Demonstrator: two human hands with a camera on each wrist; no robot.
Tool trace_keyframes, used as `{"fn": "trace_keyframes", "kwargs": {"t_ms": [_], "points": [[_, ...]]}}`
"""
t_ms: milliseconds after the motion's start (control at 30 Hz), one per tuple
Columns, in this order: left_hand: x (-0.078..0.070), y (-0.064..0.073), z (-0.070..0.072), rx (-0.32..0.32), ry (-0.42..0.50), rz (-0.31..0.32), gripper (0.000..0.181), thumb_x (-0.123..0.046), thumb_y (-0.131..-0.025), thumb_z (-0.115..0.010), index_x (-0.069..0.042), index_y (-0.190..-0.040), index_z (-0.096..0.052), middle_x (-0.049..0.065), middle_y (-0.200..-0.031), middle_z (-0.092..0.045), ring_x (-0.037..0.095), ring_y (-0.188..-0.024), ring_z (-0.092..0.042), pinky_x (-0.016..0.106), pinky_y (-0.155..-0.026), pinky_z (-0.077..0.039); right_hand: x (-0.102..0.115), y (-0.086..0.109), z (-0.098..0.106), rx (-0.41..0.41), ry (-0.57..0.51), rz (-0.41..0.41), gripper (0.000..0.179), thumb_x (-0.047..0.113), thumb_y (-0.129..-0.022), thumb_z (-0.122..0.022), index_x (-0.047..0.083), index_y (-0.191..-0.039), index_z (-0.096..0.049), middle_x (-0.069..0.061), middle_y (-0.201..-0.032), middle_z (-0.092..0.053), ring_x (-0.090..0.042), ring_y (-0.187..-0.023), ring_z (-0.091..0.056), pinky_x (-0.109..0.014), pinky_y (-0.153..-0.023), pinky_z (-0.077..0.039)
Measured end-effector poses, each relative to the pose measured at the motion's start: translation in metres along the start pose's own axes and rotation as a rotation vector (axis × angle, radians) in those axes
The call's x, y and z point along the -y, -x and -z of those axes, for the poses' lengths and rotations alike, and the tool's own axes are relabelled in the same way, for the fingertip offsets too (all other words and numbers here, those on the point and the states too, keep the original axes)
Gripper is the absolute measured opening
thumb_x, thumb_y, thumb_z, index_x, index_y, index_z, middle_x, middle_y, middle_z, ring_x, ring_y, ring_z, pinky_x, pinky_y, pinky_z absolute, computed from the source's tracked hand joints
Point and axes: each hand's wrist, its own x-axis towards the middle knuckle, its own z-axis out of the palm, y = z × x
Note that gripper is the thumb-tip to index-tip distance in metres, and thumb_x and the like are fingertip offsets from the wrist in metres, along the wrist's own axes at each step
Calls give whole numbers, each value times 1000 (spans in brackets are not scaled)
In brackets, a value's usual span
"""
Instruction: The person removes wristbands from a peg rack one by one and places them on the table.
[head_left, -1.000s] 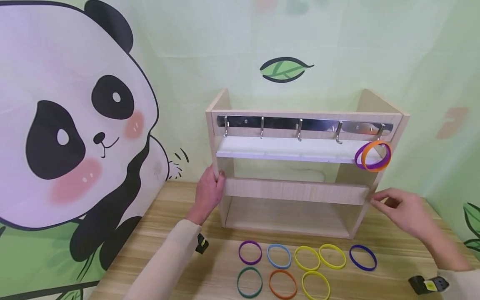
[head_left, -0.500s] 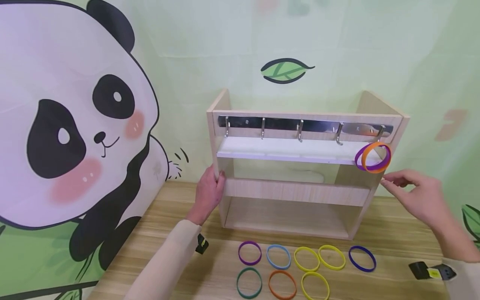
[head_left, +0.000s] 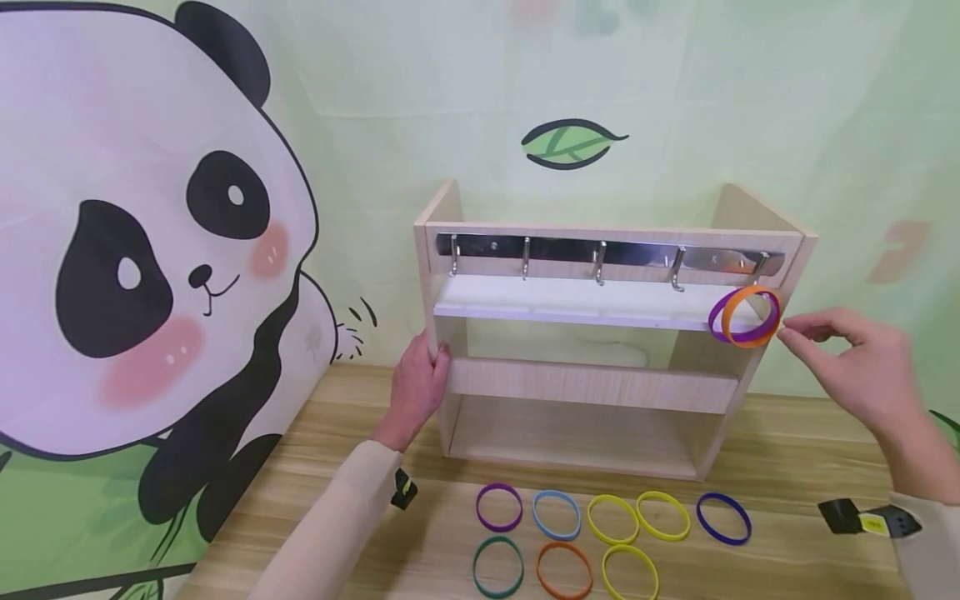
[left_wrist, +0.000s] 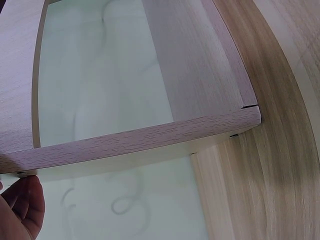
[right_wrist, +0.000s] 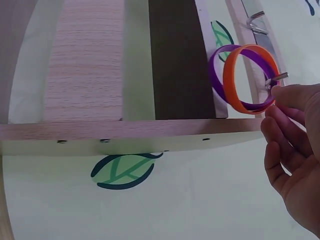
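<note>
A purple wristband (head_left: pixel 717 323) and an orange wristband (head_left: pixel 756 342) hang from the rightmost hook of a metal hook rail (head_left: pixel 562 247). The rail is fixed across the top front of a pale wooden shelf unit (head_left: pixel 592 385). My right hand (head_left: pixel 862 358) is at their right edge, thumb and forefinger drawn close together; in the right wrist view the thumb tip overlaps the bands. I cannot tell whether they are pinched. My left hand (head_left: pixel 417 383) grips the unit's left side panel (left_wrist: pixel 140 137), the thumb in front and the fingers mostly hidden behind.
On the wooden table before the unit lie several more wristbands in two rows, among them a dark blue one (head_left: pixel 723 518), a light blue one (head_left: pixel 557 514) and a green one (head_left: pixel 498 567). A panda-printed backdrop (head_left: pixel 150 250) stands behind and to the left.
My right hand has risen along the unit's right side panel, from the middle crossboard up to the hanging wristbands. My left hand keeps its grip. The wristbands stay where they were.
</note>
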Motion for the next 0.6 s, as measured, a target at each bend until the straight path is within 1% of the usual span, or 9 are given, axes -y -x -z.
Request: {"fn": "trace_keyframes", "kwargs": {"t_ms": [167, 233, 400, 600], "points": [[0, 0, -1, 5, -2, 5, 38, -23, -106, -46, 5, -128, -60, 28, -117, -68, 44, -103, -68, 61, -86, -59, 6, -11, 2, -46, -8, 16, 17, -17, -80, -79, -11, -95, -75, 53, -90, -51, 26, -83, -47, -4, -78, -34], [0, -1, -1, 3, -5, 5, 39, -23, -106, -46, 6, -128, -60, 29, -116, -68, 44, -103, -68, 61, -86, -59, 7, -15, 3, -53, -5, 16, 19, -18, -79, -79, -12, -96, -75, 52, -89, -51, 25, -82, -47, -4, -76, -34], [0, -1, -1, 2, -9, 4, 40, -24, -106, -45, 6, -129, -60, 29, -116, -68, 44, -103, -68, 61, -85, -59, 7, -25, 2, -30, 38, 19, 22, -16, -79, -79, -10, -100, -77, 52, -86, -48, 25, -80, -45, -4, -67, -31], [0, -1, -1, 6, -8, 5, 39, -23, -106, -46, 5, -128, -60, 28, -116, -68, 44, -103, -68, 60, -86, -59, 7, -30, 1, -4, 76, 56, 25, -17, -77, -81, -10, -101, -77, 52, -89, -46, 25, -77, -42, -3, -66, -31]]}}
